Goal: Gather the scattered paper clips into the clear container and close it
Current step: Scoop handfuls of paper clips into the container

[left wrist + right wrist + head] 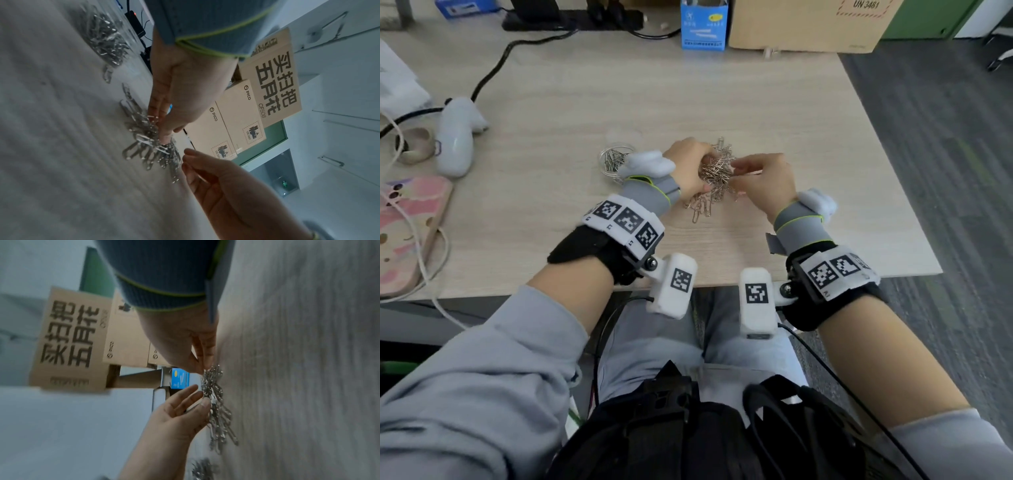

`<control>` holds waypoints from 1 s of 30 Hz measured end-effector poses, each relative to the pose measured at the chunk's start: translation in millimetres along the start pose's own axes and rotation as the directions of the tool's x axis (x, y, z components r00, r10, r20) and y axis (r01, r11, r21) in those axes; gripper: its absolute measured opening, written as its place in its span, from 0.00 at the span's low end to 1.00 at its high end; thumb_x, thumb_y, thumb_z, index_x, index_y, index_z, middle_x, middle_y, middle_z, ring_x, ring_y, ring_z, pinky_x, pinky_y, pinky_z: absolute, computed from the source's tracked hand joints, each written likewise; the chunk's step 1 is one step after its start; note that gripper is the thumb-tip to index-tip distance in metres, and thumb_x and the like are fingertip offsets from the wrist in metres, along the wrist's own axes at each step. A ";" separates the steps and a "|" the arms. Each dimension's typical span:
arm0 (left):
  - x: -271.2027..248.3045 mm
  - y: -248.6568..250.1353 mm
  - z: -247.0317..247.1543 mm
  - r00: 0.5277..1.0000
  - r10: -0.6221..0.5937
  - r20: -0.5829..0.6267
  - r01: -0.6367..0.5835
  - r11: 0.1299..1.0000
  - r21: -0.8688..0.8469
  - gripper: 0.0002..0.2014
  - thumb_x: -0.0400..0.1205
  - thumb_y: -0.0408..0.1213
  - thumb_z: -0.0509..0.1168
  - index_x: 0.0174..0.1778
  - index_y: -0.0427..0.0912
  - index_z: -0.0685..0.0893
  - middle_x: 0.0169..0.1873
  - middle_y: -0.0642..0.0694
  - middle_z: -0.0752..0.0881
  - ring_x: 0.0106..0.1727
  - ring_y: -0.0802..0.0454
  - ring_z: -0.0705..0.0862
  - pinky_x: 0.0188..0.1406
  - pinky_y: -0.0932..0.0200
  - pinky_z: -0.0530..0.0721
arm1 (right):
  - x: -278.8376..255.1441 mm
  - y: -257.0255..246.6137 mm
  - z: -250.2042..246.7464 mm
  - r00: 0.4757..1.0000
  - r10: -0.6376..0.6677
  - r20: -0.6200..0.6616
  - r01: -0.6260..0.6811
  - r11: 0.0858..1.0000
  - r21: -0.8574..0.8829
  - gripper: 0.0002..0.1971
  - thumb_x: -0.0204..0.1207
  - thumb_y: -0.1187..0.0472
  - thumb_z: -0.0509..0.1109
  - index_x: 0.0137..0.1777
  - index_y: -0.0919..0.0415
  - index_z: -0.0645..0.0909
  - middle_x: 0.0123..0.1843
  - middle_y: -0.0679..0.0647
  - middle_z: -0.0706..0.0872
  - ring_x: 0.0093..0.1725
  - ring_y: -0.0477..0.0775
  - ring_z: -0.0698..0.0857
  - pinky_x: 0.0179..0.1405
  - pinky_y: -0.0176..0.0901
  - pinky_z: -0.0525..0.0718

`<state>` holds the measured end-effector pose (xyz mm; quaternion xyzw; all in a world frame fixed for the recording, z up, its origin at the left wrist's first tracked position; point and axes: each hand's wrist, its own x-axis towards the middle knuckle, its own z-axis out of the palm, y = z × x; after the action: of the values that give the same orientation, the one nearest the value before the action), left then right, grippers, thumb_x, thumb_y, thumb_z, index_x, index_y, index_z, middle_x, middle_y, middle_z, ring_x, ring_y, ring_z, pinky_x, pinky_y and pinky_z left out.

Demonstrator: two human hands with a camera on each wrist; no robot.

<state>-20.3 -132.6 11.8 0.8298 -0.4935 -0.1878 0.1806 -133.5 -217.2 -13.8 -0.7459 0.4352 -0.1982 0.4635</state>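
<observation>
A clump of silver paper clips (717,168) sits mid-table between my hands, and loose clips (700,209) trail toward me. My left hand (703,168) curls round the clump's left side, fingers over the top and thumb below. My right hand (738,169) pinches clips at the clump's right edge. The clear container (616,161) stands open just left of my left wrist and holds several clips. In the left wrist view my left fingertips (164,139) press into the clips (148,146), with the container (102,35) behind. The right wrist view shows my right fingertips (205,368) on the clips (216,395).
A faint clear round shape (623,135), perhaps the lid, lies behind the container. At the left are a white controller (457,137), a tape roll (414,145), a pink phone (404,233) and cables. A blue box (703,24) and a cardboard box (801,24) stand at the back.
</observation>
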 end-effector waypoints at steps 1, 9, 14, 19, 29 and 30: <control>2.9 1.0 -2.9 1.000 0.002 -0.004 -0.002 1.000 -0.005 0.27 0.71 0.35 0.73 0.67 0.43 0.77 0.61 0.38 0.81 0.60 0.41 0.81 0.59 0.54 0.76 | 2.4 1.7 -2.5 0.999 0.046 -0.026 -0.044 0.995 0.088 0.16 0.64 0.71 0.71 0.52 0.63 0.88 0.41 0.55 0.86 0.43 0.51 0.84 0.56 0.48 0.85; 10.3 4.9 4.5 0.999 0.006 0.045 -0.011 0.993 0.119 0.41 0.61 0.54 0.78 0.70 0.50 0.74 0.67 0.38 0.73 0.69 0.36 0.70 0.68 0.46 0.72 | 3.5 7.5 -13.3 0.962 0.205 0.180 -0.269 0.615 0.741 0.14 0.75 0.79 0.55 0.55 0.72 0.79 0.46 0.60 0.85 0.49 0.54 0.86 0.54 0.37 0.85; 19.7 1.6 11.6 0.993 -0.001 -0.115 -0.009 0.997 -0.083 0.19 0.66 0.45 0.77 0.51 0.46 0.86 0.51 0.44 0.85 0.48 0.48 0.82 0.47 0.59 0.74 | 6.9 8.1 -15.5 0.932 0.200 0.301 -0.360 0.452 0.816 0.12 0.78 0.76 0.52 0.48 0.72 0.78 0.48 0.62 0.84 0.47 0.53 0.86 0.48 0.36 0.87; 30.0 -0.8 9.2 0.991 -0.015 -0.135 0.000 0.993 -0.115 0.11 0.67 0.39 0.77 0.44 0.44 0.88 0.41 0.46 0.86 0.41 0.50 0.82 0.44 0.60 0.78 | 13.6 8.5 -20.1 0.909 0.209 0.361 -0.416 0.391 0.821 0.12 0.80 0.73 0.51 0.49 0.71 0.78 0.43 0.60 0.88 0.48 0.54 0.85 0.44 0.37 0.88; 39.8 -6.8 -8.0 0.981 -0.020 -0.195 -0.030 0.969 -0.247 0.07 0.66 0.36 0.76 0.40 0.44 0.91 0.31 0.47 0.87 0.21 0.76 0.77 0.35 0.73 0.77 | 24.7 4.9 -22.0 0.890 0.289 0.354 -0.429 0.264 0.864 0.14 0.80 0.69 0.52 0.44 0.71 0.79 0.30 0.59 0.90 0.35 0.54 0.91 0.39 0.39 0.89; 41.0 -3.8 -9.6 0.981 -0.021 -0.194 -0.033 0.962 -0.269 0.06 0.66 0.36 0.76 0.39 0.44 0.91 0.28 0.47 0.87 0.20 0.75 0.77 0.39 0.67 0.81 | 26.2 4.9 -22.3 0.888 0.288 0.359 -0.432 0.251 0.866 0.13 0.80 0.68 0.52 0.44 0.71 0.79 0.30 0.60 0.91 0.35 0.54 0.90 0.40 0.39 0.89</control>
<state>5.5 -166.2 12.7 0.8101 -0.4456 -0.1708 0.3407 -137.2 -251.5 -9.8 -0.2382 0.3713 -0.2502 0.8618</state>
